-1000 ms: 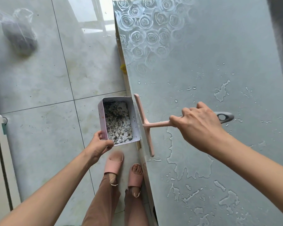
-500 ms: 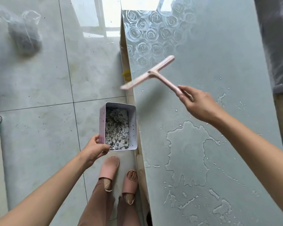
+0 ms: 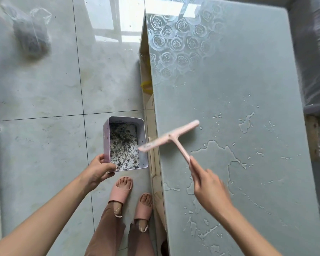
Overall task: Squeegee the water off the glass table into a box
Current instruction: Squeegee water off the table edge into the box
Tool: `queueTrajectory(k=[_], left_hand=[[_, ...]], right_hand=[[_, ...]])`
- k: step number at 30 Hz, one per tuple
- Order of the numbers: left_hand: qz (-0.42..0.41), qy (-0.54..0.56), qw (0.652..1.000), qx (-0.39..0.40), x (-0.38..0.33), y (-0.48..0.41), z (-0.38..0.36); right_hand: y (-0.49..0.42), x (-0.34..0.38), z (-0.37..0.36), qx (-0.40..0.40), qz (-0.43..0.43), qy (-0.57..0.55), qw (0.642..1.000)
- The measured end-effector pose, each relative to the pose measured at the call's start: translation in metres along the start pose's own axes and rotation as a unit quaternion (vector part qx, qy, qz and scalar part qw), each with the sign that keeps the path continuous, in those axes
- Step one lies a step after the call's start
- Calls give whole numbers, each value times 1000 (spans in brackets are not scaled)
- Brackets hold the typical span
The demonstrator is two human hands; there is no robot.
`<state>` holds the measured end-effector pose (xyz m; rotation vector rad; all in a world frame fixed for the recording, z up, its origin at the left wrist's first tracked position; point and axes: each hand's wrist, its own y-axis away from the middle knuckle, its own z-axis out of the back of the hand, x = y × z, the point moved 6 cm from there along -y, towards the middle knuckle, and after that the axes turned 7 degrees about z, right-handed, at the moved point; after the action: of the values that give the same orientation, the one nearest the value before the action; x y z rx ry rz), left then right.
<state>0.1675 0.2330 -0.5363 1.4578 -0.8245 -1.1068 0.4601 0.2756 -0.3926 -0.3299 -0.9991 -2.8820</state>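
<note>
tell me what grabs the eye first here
A pale pink T-shaped plastic squeegee, motion-blurred in the right hand, slants across the left edge of the grey-green glass table. Beside that edge the left hand holds a pale lilac rectangular box with dark specks inside. An irregular water puddle spreads on the glass just right of the squeegee.
</note>
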Motion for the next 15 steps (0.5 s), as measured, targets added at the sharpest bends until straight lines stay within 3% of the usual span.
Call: queueTrajectory(k=[4, 9, 13, 15], left_hand=[[7, -17, 1000, -1, 6, 0, -5], [0, -30, 1000, 6, 10, 1, -13], [-17, -44, 999, 0, 10, 5, -23], [-18, -41, 999, 0, 11, 6, -23]], right_hand=[[11, -15, 19, -3, -22, 20, 1000], [-38, -50, 83, -130, -48, -79, 987], [-73, -82, 97, -117, -121, -162, 972], [-71, -79, 81, -108, -129, -153, 974]])
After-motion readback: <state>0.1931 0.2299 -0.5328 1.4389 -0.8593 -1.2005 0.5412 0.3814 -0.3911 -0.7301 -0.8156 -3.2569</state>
